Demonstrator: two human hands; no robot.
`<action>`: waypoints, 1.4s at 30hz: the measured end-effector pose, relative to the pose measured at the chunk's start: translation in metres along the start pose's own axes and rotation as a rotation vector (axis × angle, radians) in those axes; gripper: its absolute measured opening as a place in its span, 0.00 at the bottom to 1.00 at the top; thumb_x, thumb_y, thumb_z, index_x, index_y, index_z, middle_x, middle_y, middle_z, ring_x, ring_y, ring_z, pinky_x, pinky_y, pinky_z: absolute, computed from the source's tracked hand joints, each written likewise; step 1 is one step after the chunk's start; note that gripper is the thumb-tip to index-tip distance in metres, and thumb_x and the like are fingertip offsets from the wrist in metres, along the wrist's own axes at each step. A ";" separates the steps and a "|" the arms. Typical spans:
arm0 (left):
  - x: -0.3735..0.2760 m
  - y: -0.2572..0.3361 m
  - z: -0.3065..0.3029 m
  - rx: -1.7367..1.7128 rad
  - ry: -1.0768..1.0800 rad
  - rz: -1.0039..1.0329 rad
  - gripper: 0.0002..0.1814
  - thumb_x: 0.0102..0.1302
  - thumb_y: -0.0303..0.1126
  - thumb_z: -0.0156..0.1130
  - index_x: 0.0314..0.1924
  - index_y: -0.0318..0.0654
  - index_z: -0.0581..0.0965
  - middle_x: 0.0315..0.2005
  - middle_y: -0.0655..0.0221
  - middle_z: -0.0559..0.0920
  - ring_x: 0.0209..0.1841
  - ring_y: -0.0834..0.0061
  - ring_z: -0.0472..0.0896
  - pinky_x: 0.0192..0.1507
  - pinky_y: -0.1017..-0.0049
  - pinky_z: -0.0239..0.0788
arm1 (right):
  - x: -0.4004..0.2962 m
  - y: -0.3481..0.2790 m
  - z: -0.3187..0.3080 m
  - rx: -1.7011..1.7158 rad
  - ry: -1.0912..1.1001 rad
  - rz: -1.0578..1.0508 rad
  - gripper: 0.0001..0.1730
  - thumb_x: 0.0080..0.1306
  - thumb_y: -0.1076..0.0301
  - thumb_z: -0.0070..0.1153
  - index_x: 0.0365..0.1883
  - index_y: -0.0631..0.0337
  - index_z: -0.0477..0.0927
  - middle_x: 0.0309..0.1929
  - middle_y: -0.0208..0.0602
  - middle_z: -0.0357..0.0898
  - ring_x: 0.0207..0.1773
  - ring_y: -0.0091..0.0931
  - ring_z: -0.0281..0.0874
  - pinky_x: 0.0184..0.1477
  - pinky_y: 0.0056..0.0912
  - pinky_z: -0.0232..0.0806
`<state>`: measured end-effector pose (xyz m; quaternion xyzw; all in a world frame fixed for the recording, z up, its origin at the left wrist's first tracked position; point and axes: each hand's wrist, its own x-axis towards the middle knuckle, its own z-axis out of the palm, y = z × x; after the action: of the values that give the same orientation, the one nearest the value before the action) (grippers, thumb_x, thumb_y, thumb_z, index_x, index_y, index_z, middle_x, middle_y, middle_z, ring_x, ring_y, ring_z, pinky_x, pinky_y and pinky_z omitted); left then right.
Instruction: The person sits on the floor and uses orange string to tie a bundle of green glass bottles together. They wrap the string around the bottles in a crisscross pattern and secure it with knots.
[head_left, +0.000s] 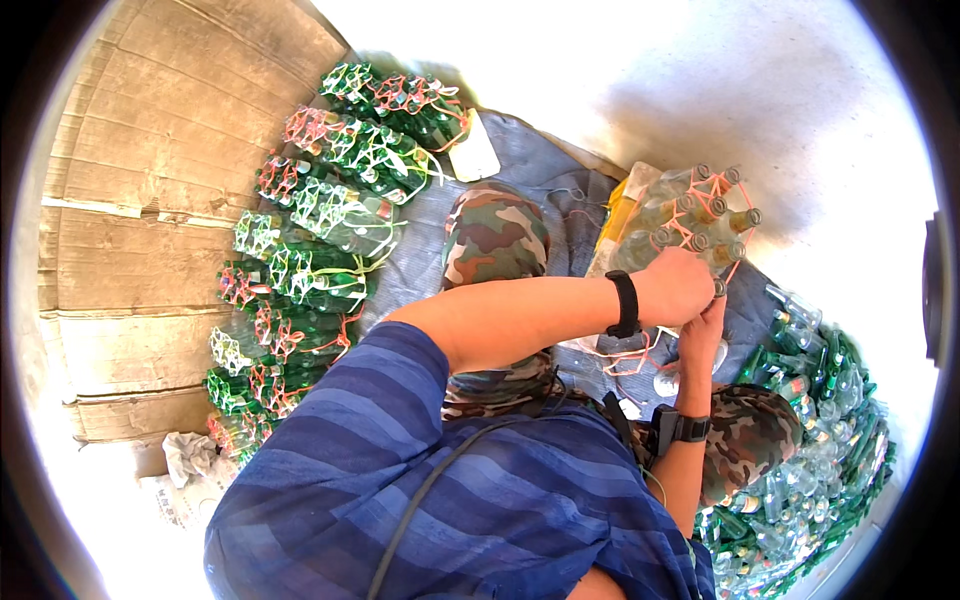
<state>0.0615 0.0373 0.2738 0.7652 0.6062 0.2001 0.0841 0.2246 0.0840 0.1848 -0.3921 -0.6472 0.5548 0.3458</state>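
Note:
My left hand (673, 288), with a black band at its wrist, is curled at the near corner of a group of clear glass bottles (637, 250). My right hand (703, 334) meets it from below, fingers closed where a red plastic strap (738, 268) runs down to them. One bottle mouth (721, 288) shows between the two hands. The same red strap crisscrosses around the necks of the grouped bottles, which stand close together, several in number. Loose strap (634, 364) trails beside my right wrist. What my left fingers grip is hidden.
Bundles of strapped green and clear bottles (322, 277) line the left side along a cardboard wall (142, 180). A large heap of loose bottles (817, 450) lies at right. A yellow-and-white block (613, 225) sits by the grouped bottles on the grey ground sheet (517, 146).

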 end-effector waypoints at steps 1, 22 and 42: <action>-0.001 0.000 0.000 -0.002 0.003 -0.001 0.08 0.57 0.34 0.64 0.26 0.39 0.86 0.27 0.57 0.86 0.34 0.57 0.88 0.36 0.58 0.77 | 0.000 -0.002 0.000 -0.035 0.002 0.013 0.24 0.78 0.69 0.58 0.69 0.62 0.69 0.59 0.36 0.82 0.56 0.22 0.81 0.56 0.27 0.73; -0.006 0.008 0.002 0.186 0.065 0.069 0.07 0.57 0.35 0.63 0.26 0.43 0.85 0.28 0.62 0.85 0.39 0.61 0.83 0.47 0.60 0.69 | -0.002 -0.013 0.005 -0.057 0.039 0.028 0.22 0.77 0.64 0.60 0.65 0.62 0.72 0.56 0.35 0.84 0.53 0.24 0.80 0.56 0.30 0.72; -0.004 0.000 -0.021 0.537 0.001 0.293 0.08 0.58 0.38 0.63 0.28 0.50 0.87 0.33 0.75 0.82 0.48 0.69 0.74 0.51 0.66 0.58 | 0.001 -0.014 -0.003 0.062 0.060 0.205 0.24 0.77 0.71 0.58 0.69 0.65 0.72 0.54 0.29 0.82 0.44 0.16 0.76 0.45 0.22 0.71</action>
<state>0.0520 0.0314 0.2922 0.8393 0.5204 0.0429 -0.1512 0.2244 0.0854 0.1992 -0.4617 -0.5758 0.5950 0.3185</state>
